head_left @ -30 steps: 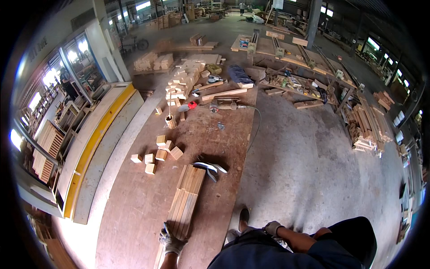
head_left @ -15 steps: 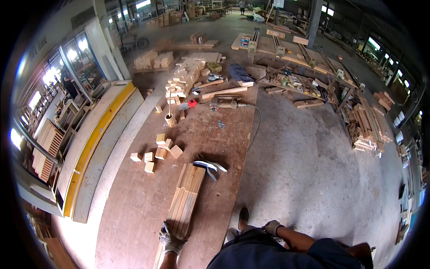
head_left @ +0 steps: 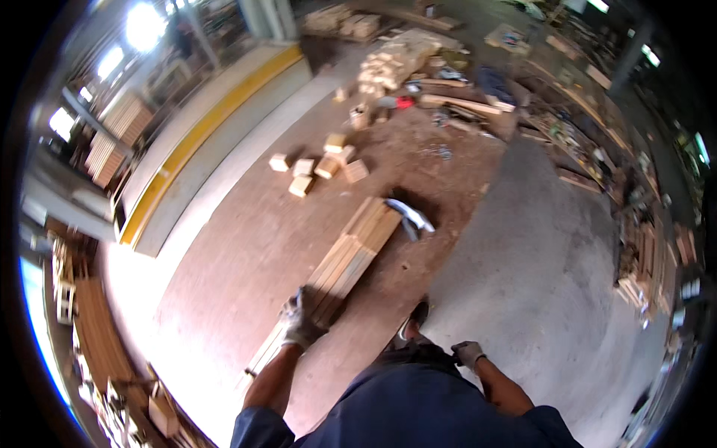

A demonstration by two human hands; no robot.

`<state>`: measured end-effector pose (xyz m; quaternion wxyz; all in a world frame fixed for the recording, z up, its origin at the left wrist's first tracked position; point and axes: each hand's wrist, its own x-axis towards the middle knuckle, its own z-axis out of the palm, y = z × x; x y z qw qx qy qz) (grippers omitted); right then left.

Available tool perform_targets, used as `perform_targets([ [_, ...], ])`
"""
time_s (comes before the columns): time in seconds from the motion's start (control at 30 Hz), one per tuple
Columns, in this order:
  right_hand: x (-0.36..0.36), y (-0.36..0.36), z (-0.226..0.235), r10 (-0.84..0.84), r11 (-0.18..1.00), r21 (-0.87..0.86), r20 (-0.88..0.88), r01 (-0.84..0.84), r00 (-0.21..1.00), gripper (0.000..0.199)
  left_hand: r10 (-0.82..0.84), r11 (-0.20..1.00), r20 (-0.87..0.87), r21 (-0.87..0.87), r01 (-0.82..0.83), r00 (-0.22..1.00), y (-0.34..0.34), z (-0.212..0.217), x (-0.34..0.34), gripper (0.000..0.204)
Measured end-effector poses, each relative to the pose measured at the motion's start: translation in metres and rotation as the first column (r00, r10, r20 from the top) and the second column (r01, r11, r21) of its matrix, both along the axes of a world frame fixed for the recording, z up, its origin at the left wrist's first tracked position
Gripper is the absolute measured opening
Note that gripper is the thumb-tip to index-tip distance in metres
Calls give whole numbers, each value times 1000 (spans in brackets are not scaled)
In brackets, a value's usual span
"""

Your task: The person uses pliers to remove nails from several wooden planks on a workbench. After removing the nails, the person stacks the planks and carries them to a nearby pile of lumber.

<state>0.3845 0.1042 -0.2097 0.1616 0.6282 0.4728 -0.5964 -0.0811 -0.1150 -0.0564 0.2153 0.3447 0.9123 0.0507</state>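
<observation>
My left hand [head_left: 301,321], in a grey work glove, is over the near part of a bundle of long wooden strips [head_left: 345,257] lying side by side on the brown board surface. Its fingers are curled, and a thin dark tip sticks up from them; what it belongs to I cannot make out. Beside my right hip my right hand [head_left: 468,353], also gloved, is curled closed, and its inner side is hidden. Against the far end of the strips lies a curved white and grey object [head_left: 411,215], its kind unclear.
Several wooden blocks [head_left: 326,166] lie beyond the strips. Farther back are a heap of blocks [head_left: 396,63], a red tool [head_left: 404,102] and loose lumber. A long ledge with a yellow stripe [head_left: 202,142] runs along the left. Stacked wood [head_left: 640,261] stands on the right.
The view has swung, so the strips now slant more and the yellow-striped ledge sits higher. My left hand stays at the strips; my right hand stays by my hip.
</observation>
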Motion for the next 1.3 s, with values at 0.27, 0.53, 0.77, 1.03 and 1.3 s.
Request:
perform_targets([
  [0.27,-19,33,51,-14,998,66,44,11,999,24,49,997,-22,62,-48,999,-8,-11,3,126],
  [0.53,-93,107,68,393,733,581,63,-354,917,43,114,987,-134,132,-96,984,6,-30,16,124],
  [0.77,-268,176,125,578,341,791,250,-508,777,80,148,988,-81,-32,-151,986,11,-19,14,129],
  [1.03,-332,233,116,666,122,748,425,-653,612,58,337,937,-79,-70,-342,938,56,-8,29,131],
  [1.3,-312,373,112,719,-55,761,480,-647,503,53,312,938,-36,-149,-314,949,124,3,17,129],
])
